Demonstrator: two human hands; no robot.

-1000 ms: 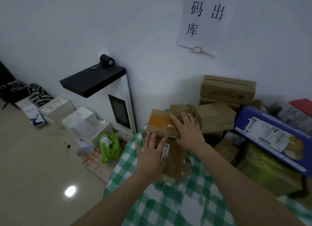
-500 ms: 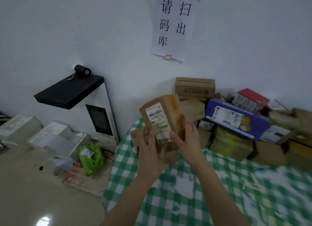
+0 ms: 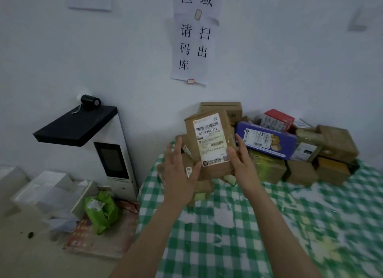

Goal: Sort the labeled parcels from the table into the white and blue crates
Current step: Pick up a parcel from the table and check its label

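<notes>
Raised upright above the checked bench [image 3: 228,236], label facing the camera, the brown parcel [image 3: 209,141] is clamped at its right edge by the right grip [image 3: 240,159], thumb in front. The left grip [image 3: 180,174] is laid flat against its left edge, fingers straight. Other parcels [image 3: 335,141] are piled behind.

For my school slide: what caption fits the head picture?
Right hand holds a labeled brown parcel, left hand beside it, above checkered table.

A brown cardboard parcel [image 3: 208,142] is upright, white barcode label facing the camera, before the heaped parcels [image 3: 300,172].
</notes>
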